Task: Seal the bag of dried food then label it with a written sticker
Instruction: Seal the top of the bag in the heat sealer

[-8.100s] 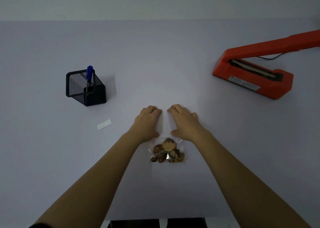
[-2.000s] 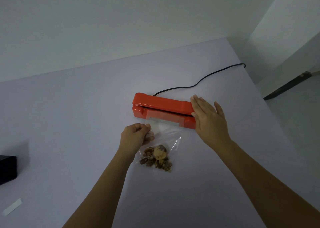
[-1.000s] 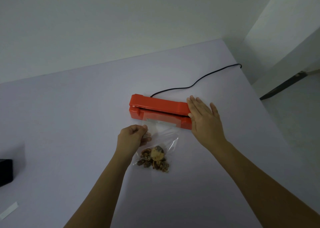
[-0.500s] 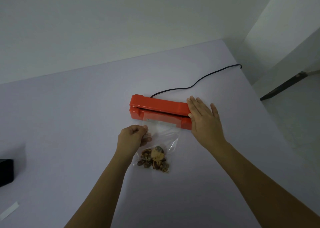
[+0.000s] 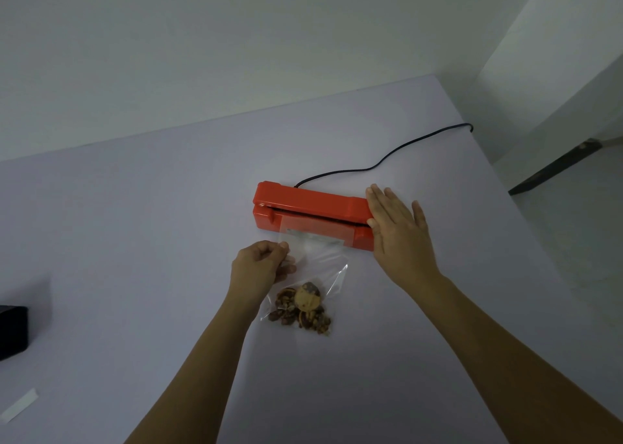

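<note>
Orange sealer [image 5: 310, 204] is closed on the bag [image 5: 313, 268] mouth; food [image 5: 301, 308] sits at its near end on the table [image 5: 135, 241]. Fingers straight, the right hand [image 5: 401, 241] presses the sealer's end; the left hand [image 5: 259, 268] pinches the bag's edge. Advised: even pressure, film flat, no creases.

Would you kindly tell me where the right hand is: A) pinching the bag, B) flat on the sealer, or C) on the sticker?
B: the right hand lies flat, fingers straight, on the sealer end; the left hand pinches the bag.
</note>
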### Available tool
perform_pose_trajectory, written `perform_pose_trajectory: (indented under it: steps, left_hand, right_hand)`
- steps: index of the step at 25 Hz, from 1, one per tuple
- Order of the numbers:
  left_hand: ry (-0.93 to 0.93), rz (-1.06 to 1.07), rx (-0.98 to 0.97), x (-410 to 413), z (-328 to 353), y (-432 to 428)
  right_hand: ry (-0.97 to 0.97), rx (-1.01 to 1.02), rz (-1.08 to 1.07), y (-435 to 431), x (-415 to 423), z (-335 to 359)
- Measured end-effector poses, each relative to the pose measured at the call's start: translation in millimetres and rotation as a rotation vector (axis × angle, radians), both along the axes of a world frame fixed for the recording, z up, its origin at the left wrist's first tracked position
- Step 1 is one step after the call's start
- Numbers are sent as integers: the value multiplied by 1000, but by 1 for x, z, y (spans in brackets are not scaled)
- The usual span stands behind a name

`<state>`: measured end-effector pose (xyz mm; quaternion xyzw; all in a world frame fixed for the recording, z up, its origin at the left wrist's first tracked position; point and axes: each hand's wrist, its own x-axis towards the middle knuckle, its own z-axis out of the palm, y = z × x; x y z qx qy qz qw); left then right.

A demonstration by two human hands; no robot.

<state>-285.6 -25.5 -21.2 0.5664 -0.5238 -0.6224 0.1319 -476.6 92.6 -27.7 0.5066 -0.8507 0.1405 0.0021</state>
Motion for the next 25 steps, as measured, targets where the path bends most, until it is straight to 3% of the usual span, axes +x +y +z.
perform_pose_trajectory:
  steps: [10,14,17,21,25]
  left_hand:
    - [-7,-37,-94,3,1,0]
    - [-5,-30,-79,3,1,0]
    - [-7,-33,-97,4,2,2]
    - [-5,-35,-123,3,3,5]
    - [-10,-31,-139,1,3,3]
  right_hand:
    - [0,89,120,3,-13,23]
    - [-16,-126,29,-4,-17,63]
    - [-284,-381,-55,-20,-4,100]
    - [-404,-592,52,-64,29,137]
    - [-492,-579,274,-93,54,161]
